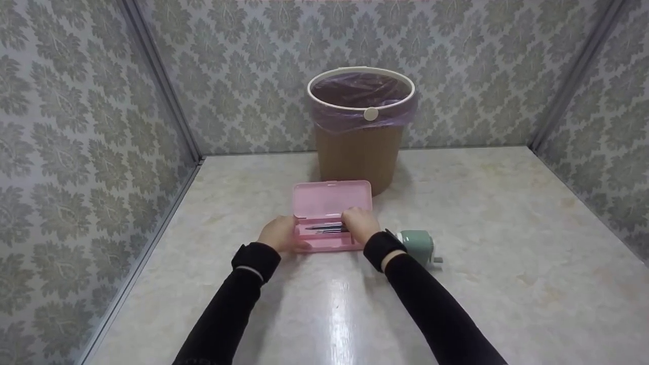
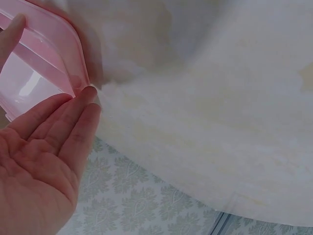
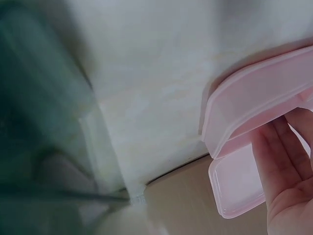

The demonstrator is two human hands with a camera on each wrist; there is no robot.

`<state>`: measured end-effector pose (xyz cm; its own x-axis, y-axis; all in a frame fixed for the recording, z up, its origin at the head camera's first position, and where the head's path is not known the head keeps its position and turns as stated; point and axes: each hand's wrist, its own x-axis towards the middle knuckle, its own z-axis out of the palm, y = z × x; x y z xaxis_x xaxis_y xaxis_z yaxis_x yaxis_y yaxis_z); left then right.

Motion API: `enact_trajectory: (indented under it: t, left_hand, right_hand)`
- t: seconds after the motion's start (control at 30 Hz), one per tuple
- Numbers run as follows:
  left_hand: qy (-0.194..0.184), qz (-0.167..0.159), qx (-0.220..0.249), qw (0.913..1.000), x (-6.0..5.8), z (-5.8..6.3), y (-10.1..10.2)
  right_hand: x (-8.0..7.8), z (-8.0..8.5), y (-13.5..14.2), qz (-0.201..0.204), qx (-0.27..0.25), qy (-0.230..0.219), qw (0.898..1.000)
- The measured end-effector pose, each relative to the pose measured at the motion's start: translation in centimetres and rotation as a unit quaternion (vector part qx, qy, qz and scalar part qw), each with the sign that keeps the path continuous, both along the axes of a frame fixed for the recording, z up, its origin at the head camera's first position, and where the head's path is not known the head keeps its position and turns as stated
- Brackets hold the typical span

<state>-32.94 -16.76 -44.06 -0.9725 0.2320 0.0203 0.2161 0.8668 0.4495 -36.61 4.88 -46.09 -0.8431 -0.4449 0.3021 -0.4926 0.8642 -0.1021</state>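
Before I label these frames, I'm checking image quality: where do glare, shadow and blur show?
Head view: a bright glare streak on the table below the pink case; left wrist view: soft shadows beside the case; right wrist view: the green device, filling the left side, is blurred.

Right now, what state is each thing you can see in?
Pink case: open, lid tipped back.
Pencils or pens: lying inside the case.
Bin: upright, open-topped.
Bin bag: lining the bin, folded over outside.
Green sharpener: not held, partly hidden.
Left hand: touching the case's left end.
Right hand: partly inside the case, grip unclear.
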Motion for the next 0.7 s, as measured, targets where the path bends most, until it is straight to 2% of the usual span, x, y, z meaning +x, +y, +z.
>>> enact_trajectory:
  t: [0.23,0.43,0.57,0.7]
  left_hand:
    - [0.0,-0.006,0.005,1.0,0.17,0.09,-0.06]
    - [-0.003,0.002,-0.019,0.9998,0.31,0.31,0.15]
    - [-0.004,0.005,-0.029,0.9996,0.38,0.45,0.26]
    - [-0.007,-0.003,-0.018,0.9998,0.32,0.49,0.21]
  right_hand:
    - [-0.09,-0.11,-0.1,0.011,0.016,0.013,1.0]
    - [-0.11,-0.11,-0.1,0.018,0.04,0.003,0.999]
    - [-0.15,-0.14,0.06,0.03,0.031,0.006,0.999]
    - [-0.12,-0.1,0.14,0.033,0.017,0.008,0.999]
